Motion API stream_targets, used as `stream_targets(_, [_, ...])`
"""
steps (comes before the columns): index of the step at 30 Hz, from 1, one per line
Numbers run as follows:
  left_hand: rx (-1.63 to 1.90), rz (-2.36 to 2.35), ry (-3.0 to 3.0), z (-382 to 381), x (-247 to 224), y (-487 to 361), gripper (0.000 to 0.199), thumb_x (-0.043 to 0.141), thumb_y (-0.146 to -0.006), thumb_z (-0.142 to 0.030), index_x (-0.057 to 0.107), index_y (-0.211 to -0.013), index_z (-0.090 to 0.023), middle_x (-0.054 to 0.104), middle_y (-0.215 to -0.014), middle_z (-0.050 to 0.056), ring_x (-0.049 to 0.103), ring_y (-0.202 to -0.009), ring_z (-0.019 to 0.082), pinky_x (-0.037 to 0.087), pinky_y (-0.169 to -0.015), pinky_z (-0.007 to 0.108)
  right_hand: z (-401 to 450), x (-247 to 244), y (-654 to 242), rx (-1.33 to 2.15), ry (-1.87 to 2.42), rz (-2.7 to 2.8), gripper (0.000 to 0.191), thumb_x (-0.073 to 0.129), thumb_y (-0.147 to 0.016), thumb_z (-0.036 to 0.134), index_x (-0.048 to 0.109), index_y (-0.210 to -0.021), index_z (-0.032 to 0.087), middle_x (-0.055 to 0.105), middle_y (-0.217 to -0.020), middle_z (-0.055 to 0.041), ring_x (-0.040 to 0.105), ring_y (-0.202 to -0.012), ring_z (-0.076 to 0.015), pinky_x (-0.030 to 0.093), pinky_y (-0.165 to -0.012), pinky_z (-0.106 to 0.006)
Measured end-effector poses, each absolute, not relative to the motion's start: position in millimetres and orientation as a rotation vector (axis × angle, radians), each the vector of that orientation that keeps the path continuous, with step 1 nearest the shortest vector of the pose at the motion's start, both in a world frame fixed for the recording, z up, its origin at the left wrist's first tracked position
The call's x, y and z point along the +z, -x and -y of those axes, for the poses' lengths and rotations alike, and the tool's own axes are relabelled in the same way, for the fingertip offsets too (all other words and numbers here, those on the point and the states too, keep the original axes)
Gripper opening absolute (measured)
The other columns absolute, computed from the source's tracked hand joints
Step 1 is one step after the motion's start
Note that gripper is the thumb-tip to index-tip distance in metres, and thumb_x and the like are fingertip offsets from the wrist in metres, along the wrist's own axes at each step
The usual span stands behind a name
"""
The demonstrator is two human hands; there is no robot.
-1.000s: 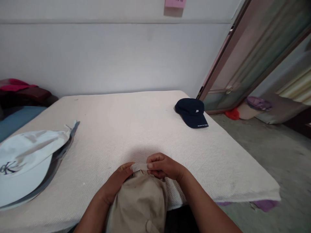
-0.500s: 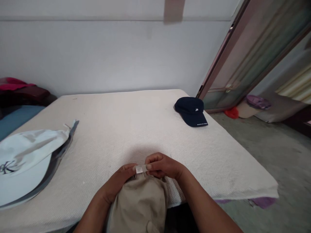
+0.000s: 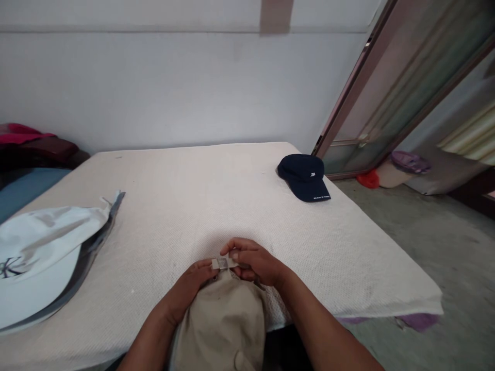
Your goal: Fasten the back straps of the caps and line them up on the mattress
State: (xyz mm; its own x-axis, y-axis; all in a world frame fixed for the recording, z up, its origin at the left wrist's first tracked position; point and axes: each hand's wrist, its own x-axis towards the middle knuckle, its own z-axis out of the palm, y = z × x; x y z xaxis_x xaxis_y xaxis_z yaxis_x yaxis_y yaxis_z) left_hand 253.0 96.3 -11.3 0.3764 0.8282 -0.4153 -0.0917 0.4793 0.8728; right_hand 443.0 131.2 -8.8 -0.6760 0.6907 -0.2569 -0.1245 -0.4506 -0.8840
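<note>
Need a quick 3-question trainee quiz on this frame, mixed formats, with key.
1. Multiple choice: what colour is the held cap, with the left hand and right hand at its strap?
A) navy
B) tan
C) white

2. True or false: the navy cap lies on the table with neither hand touching it.

3. Fill in the blank: the white cap is cut off by the picture's ____ edge.

Key:
1: B
2: true
3: left
</note>
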Motion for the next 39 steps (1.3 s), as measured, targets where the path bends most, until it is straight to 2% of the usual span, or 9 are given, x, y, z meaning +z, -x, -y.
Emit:
stream_targets(5, [0.690,-1.021,-0.878,-95,-10,-256,0.013,0.066,-0.072,-0.024,0.071,-0.081,-0.016,0.070,-0.077,0.005,0.059,-0.072,0.018,0.042,-0.069,0.025,-128,-9,-437,2.046,0.854,1.309,0.015,0.050,-0.079,0.018,0.059,-0.091,0.017,0.046,-0.065,0.0032,0.039,-0.050,-0.0046,0.030,-0.046,-0.017])
stream_targets(9, [0.738,-0.994,-0.785,-94,-13,-256,0.019,0.066,-0.074,-0.027,0.069,-0.089,-0.015,0.070,-0.077,0.005,0.060,-0.072,0.016,0.043,-0.070,0.025,-129,-7,-438,1.990,0.818,1.367,0.013,0.050,-0.083,0.022,0.059,-0.088,0.016,0.042,-0.062,0.0044,0.034,-0.047,-0.0044,0.027,-0.045,-0.018])
stream_targets(12, [0.736,-0.995,-0.770,-95,-16,-257,0.019,0.067,-0.074,-0.027,0.068,-0.087,-0.015,0.068,-0.076,0.005,0.059,-0.072,0.016,0.043,-0.071,0.025,-129,-6,-440,1.958,0.795,1.427,0.016,0.051,-0.084,0.029,0.059,-0.090,0.016,0.043,-0.062,0.0044,0.034,-0.048,-0.0049,0.027,-0.044,-0.019])
stream_targets(20, [0.905,-1.002,-0.802,-98,-17,-254,0.019,0.069,-0.069,-0.021,0.054,-0.081,-0.021,0.058,-0.069,-0.005,0.049,-0.058,0.009,0.035,-0.056,0.020,-130,-7,-441,1.805,0.816,1.596,0.023,0.063,-0.077,0.034,0.061,-0.090,0.015,0.048,-0.068,0.0030,0.038,-0.056,-0.0061,0.031,-0.051,-0.019])
stream_targets(26, [0.825,-0.935,-0.800,-93,0,-256,0.022,0.067,-0.070,-0.036,0.053,-0.073,-0.019,0.055,-0.068,-0.002,0.047,-0.060,0.012,0.035,-0.059,0.022,-132,-9,-442,1.775,0.859,1.636,0.021,0.065,-0.075,0.031,0.062,-0.089,0.016,0.053,-0.071,0.0016,0.043,-0.060,-0.0075,0.035,-0.055,-0.020])
stream_targets(29, [0.821,-1.015,-0.810,-94,3,-259,0.027,0.066,-0.071,-0.041,0.053,-0.067,-0.017,0.051,-0.061,-0.003,0.043,-0.055,0.010,0.032,-0.055,0.022,-131,-8,-442,1.799,0.863,1.623,0.020,0.064,-0.076,0.030,0.061,-0.089,0.016,0.052,-0.070,0.0016,0.042,-0.058,-0.0068,0.034,-0.052,-0.020])
stream_targets(32, [0.862,-1.058,-0.787,-96,4,-260,0.025,0.065,-0.073,-0.035,0.051,-0.063,-0.017,0.047,-0.057,-0.005,0.039,-0.052,0.009,0.028,-0.052,0.020,-131,-7,-444,1.885,0.853,1.546,0.023,0.060,-0.079,0.031,0.060,-0.095,0.016,0.051,-0.066,0.0025,0.040,-0.052,-0.0059,0.031,-0.047,-0.019])
stream_targets(36, [0.910,-1.037,-0.742,-95,7,-257,0.022,0.062,-0.074,-0.034,0.051,-0.064,-0.017,0.047,-0.057,-0.005,0.039,-0.052,0.009,0.029,-0.052,0.020,-131,-10,-451,1.975,0.813,1.436,0.024,0.057,-0.080,0.027,0.056,-0.102,0.017,0.054,-0.067,0.0019,0.044,-0.052,-0.0068,0.032,-0.046,-0.019])
stream_targets(39, [0.913,-1.031,-0.731,-94,7,-256,0.022,0.063,-0.073,-0.034,0.050,-0.064,-0.017,0.046,-0.057,-0.005,0.039,-0.051,0.009,0.030,-0.052,0.020,-131,-13,-452,1.986,0.792,1.392,0.022,0.057,-0.079,0.023,0.055,-0.100,0.017,0.053,-0.065,0.0031,0.041,-0.049,-0.0055,0.030,-0.045,-0.018])
